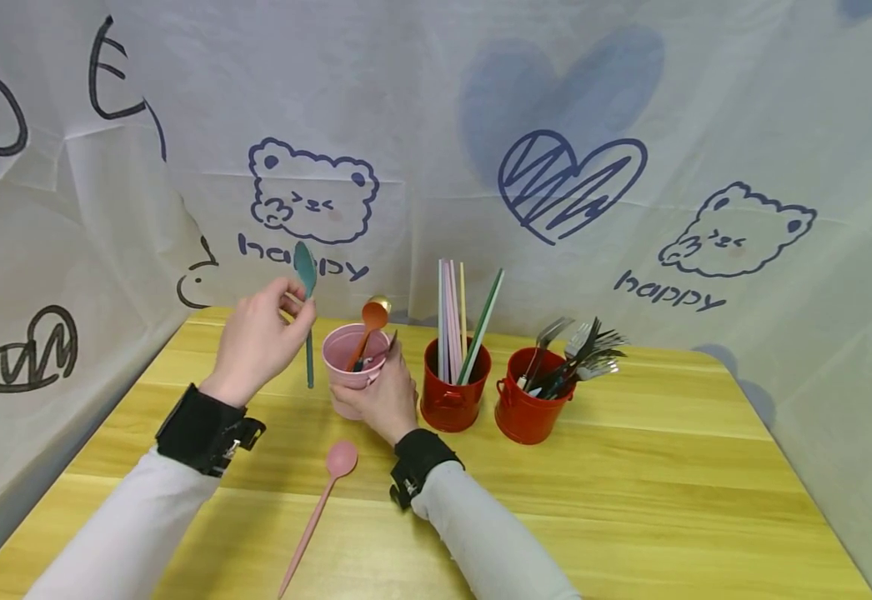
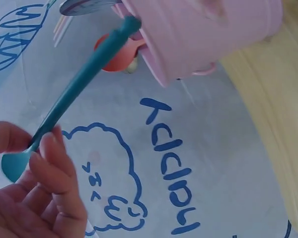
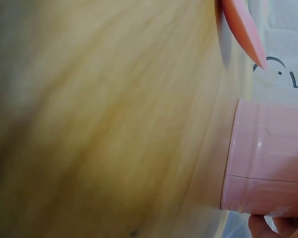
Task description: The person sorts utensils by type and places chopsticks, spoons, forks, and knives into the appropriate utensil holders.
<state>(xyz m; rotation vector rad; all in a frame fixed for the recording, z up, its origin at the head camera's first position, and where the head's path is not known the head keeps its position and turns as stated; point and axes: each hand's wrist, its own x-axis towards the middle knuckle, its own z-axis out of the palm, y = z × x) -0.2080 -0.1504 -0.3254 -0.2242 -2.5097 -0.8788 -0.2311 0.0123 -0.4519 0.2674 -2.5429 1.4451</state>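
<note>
My left hand (image 1: 262,337) pinches a teal spoon (image 1: 310,333) near its bowl, with the handle hanging down just left of a pink bucket (image 1: 344,337). In the left wrist view the teal spoon (image 2: 84,79) slants across, its handle end overlapping the bucket's rim. My right hand (image 1: 387,396) grips the pink bucket at its right side; in the right wrist view its fingertips show under the bucket (image 3: 268,158). Inside the bucket stand an orange spoon (image 1: 373,317), a gold-coloured spoon behind it and other utensils. A pink spoon (image 1: 342,460) lies on the table in front.
Right of the pink bucket stands a red bucket (image 1: 451,412) with several coloured chopsticks (image 1: 448,325). Beside it, another red bucket (image 1: 529,421) holds several forks (image 1: 593,346). A white cloth (image 1: 436,100) with drawings hangs behind the wooden table (image 1: 631,492).
</note>
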